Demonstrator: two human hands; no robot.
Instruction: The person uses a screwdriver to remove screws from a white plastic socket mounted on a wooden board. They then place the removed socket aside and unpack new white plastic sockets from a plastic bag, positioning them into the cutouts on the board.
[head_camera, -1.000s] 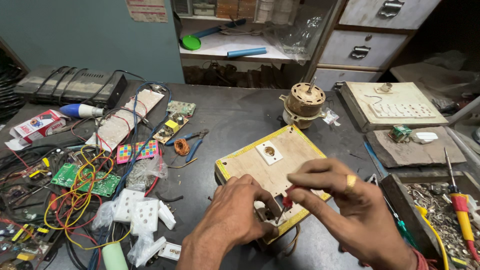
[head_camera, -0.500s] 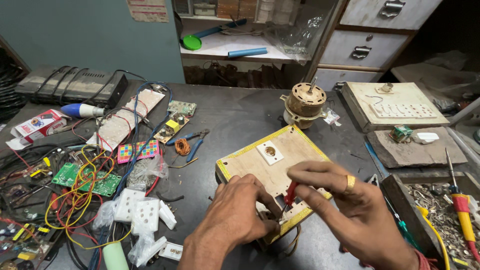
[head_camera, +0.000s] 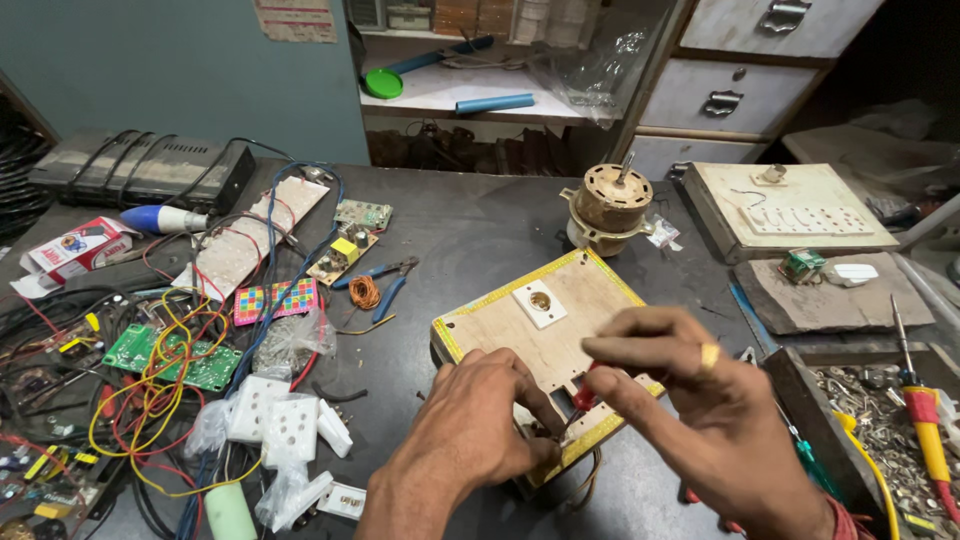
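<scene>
The person's right hand (head_camera: 700, 420), a gold ring on one finger, was pinched narrow around a small red-handled tool (head_camera: 583, 397), probably a screwdriver, its tip aimed down at the near edge of a wooden board (head_camera: 560, 330). Just to the left of it, the left hand (head_camera: 480, 430) was curled over that same near edge, fingertips pressing on something small I could not make out; whether it actually gripped anything, I could not tell. The two hands were almost touching over the board's corner.

The board lay flat on the dark bench directly under and beyond both hands, trimmed in yellow, with a white socket (head_camera: 539, 302) set into it past the fingers. Farther beyond the hands sat a round motor (head_camera: 608, 205) with its shaft pointing up.

Off to the left of the left hand lay white switch plates (head_camera: 275, 420), a tangle of yellow and red wires (head_camera: 150, 400) over a green circuit board (head_camera: 170, 355), and blue-handled pliers (head_camera: 385, 280). To the right of the right hand stood a tray of screws (head_camera: 870, 420), with a red-and-yellow screwdriver (head_camera: 925, 420) resting on it.
</scene>
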